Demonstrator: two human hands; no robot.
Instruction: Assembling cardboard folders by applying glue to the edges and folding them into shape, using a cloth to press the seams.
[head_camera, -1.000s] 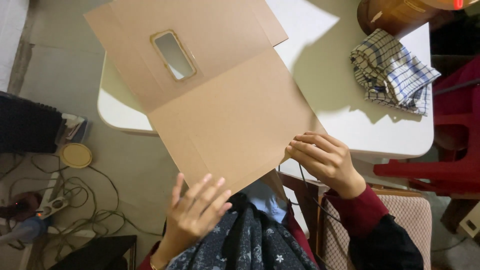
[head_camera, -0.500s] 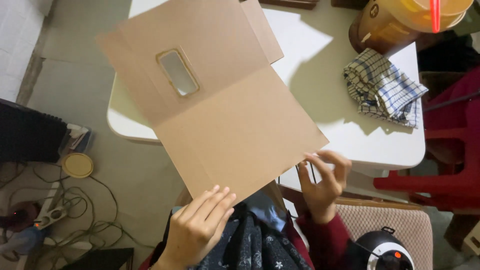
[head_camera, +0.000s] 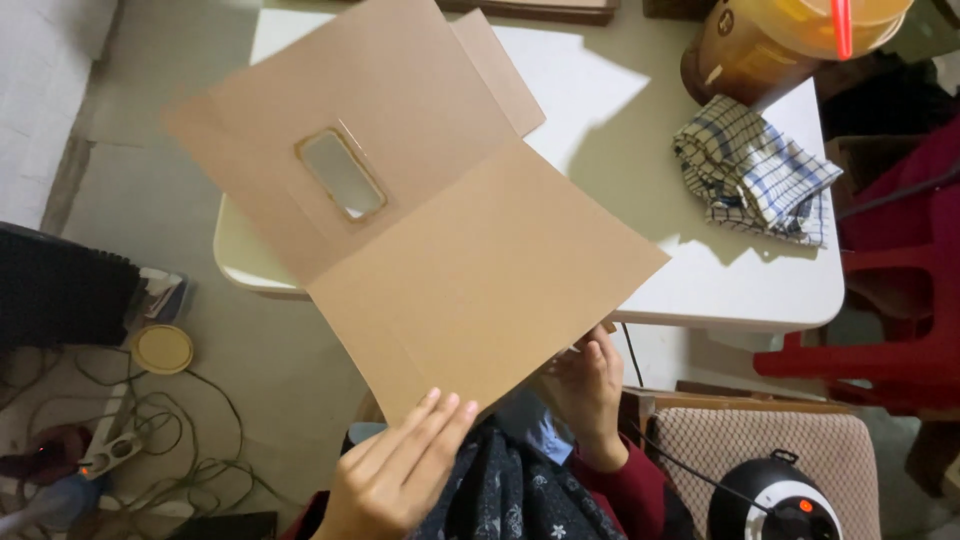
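A large flat sheet of brown cardboard (head_camera: 440, 250) with a crease and an oblong cut-out handle hole is held up over the near edge of a white table (head_camera: 740, 280). My left hand (head_camera: 400, 475) supports its lower near corner with the fingers spread under the edge. My right hand (head_camera: 585, 385) is behind the sheet's lower right edge, fingers curled against the underside; its grip is partly hidden.
A checked blue-and-white cloth (head_camera: 755, 175) lies on the table's right side, beside a brown jar (head_camera: 740, 55) with a yellow container on it. Red plastic stools (head_camera: 880, 330) stand at right, a cushioned chair (head_camera: 770, 445) and round black appliance (head_camera: 780, 500) below. Cables and a yellow lid (head_camera: 163, 348) lie on the floor.
The cardboard has shifted slightly right and lower. My right hand slid from the sheet's right edge to underneath it. The view tilted down, showing the black appliance.
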